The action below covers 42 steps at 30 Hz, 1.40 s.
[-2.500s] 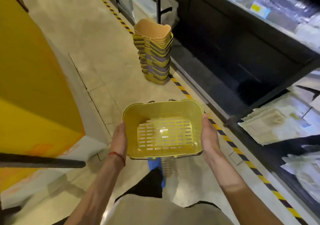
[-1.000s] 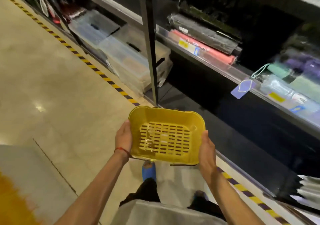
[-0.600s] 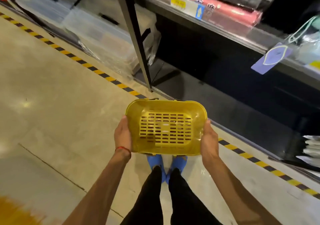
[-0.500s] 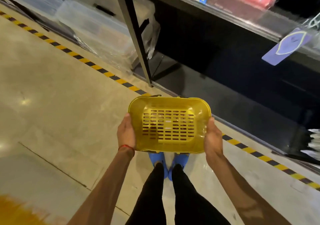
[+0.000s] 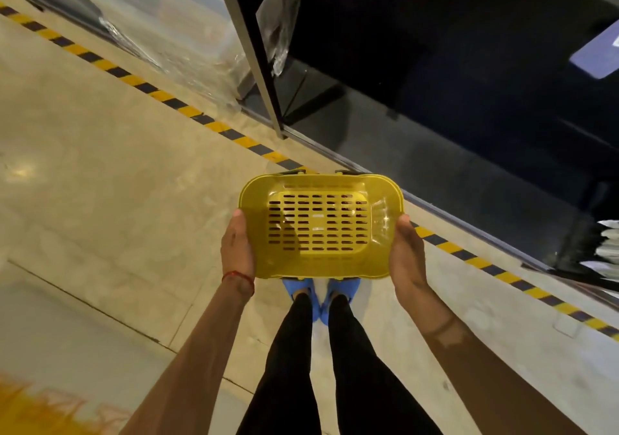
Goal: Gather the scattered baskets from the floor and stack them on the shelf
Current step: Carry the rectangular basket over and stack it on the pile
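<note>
left grip (image 5: pixel 237 250) clamps the left short wall of the yellow basket (image 5: pixel 318 230): thumb laid against the rim, palm flat on the wall. its fingers run under the base, so we cannot see how they sit. right grip (image 5: pixel 407 255) does the same on the opposite wall. the basket is held between the two grips, clear of the floor (image 5: pixel 117 183), mouth up, slatted base in full view. it is directly above the blue shoes (image 5: pixel 321 297). its far rim sits over the hazard tape (image 5: pixel 167 98), just short of the front edge of the bottom shelf (image 5: pixel 418 153).

step in hand, as we judge it: one basket has been gathered and brought to the shelf, but it is not yet placed.

next move, as we judge it:
- bend and lower the basket to the height of the shelf.
- pass it forward over the tape, to the right of the upright post (image 5: pixel 254 49).
- keep it level, so that it seats flat or nests squarely.
- release both grips only once it rests.

no stack of baskets shows in this view, so we cannot say where this one must nest.
</note>
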Motion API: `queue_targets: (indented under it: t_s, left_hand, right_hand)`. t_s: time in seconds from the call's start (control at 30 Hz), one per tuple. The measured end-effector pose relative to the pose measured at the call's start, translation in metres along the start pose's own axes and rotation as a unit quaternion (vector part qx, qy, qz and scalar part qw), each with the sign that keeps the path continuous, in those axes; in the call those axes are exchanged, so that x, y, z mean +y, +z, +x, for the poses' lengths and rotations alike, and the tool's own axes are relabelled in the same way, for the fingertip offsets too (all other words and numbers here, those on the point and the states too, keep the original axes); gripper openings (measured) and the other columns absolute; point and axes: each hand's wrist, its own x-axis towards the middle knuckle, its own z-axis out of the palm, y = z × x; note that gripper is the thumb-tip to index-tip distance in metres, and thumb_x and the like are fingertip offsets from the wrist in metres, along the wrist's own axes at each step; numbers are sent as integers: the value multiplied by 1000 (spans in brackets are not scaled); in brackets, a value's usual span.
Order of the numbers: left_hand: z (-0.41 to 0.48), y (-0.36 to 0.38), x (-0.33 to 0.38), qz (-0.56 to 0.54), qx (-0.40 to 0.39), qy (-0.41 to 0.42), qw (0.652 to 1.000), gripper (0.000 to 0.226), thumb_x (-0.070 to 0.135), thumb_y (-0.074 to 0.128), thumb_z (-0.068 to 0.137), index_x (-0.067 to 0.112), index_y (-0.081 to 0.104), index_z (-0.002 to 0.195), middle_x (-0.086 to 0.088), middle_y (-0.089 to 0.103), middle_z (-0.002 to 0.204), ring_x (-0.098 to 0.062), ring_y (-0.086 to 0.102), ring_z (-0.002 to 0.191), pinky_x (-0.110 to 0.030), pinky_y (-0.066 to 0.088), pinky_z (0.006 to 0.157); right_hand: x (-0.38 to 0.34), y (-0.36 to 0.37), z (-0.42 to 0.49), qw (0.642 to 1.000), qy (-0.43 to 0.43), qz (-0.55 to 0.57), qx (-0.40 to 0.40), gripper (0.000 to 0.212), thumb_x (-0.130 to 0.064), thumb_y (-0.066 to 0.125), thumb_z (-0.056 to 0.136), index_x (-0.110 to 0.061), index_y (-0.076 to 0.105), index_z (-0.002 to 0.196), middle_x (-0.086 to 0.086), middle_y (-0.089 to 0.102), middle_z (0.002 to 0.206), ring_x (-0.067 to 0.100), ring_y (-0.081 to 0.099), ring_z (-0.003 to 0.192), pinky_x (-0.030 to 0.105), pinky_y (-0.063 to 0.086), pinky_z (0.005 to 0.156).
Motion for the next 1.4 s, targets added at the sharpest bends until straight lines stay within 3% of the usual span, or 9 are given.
queue_targets:
  t_s: [0.17,0.3,0.43,0.67,0.8,0.87,1.03,1.27,1.4]
  left_hand:
    - [-11,-5,1,-44,1,-3,999,36,47,38,103,26,62,120,7,65,107,-23,60,107,-43,48,91]
    - [-19,-17,-3,-64,-15,1,998,39,46,45,100,21,63,125,-1,66,120,-28,58,116,-50,48,99]
    - [-10,-24,-6,-66,-43,-6,997,55,59,56,90,22,62,131,-6,65,130,-34,57,122,-59,47,101]
    - [-8,-15,-5,-67,-11,-12,998,26,40,46,102,25,64,113,-5,66,116,-28,60,106,-39,51,85]
    - [-5,-24,-11,47,-6,40,998,36,37,40,105,17,65,123,-7,66,120,-32,60,115,-47,51,97]
    - [-9,-30,-15,175,-3,99,979,42,42,41,104,18,58,133,-5,62,127,-31,57,120,-48,49,101]
    - [-36,-47,-14,359,-6,217,908,61,51,52,96,24,36,149,0,45,147,-22,51,126,-47,47,102]
    - [-82,-64,-4,526,-26,353,773,62,47,51,94,17,37,147,-4,45,146,-26,52,124,-42,50,95]
    - [-115,-71,-3,556,-11,400,728,60,49,51,93,14,47,142,-7,53,140,-30,58,113,-41,53,86]
  right_hand:
    - [-11,-4,-2,1000,3,15,-2,27,-37,42,108,-26,63,97,-3,68,96,12,64,89,29,50,76]
    - [-5,-17,0,998,-6,18,-58,27,-30,39,110,-20,64,113,-1,70,106,12,69,96,33,56,92]
    - [2,-26,11,989,-17,62,-132,31,-20,33,111,-5,52,130,8,67,116,10,73,96,22,59,74]
    - [10,-21,19,989,-19,67,-130,34,-29,37,110,-10,56,130,13,68,117,28,68,110,38,60,89]
    - [12,-31,8,986,-76,-88,-120,37,-42,33,110,-26,57,133,7,67,127,24,65,117,51,54,102]
    - [12,-38,-3,962,-127,-220,-103,43,-54,29,107,-34,56,134,1,63,131,20,61,121,52,52,105]
    - [11,-54,-43,877,-201,-436,-30,56,-50,36,107,-17,41,152,5,45,154,23,39,143,44,37,116]
    - [7,-71,-97,770,-335,-544,3,42,-40,46,104,-12,61,131,7,63,123,25,55,115,40,50,100]
    - [-1,-83,-122,732,-404,-548,27,36,-39,54,100,-15,66,123,5,66,116,24,58,106,40,53,90]
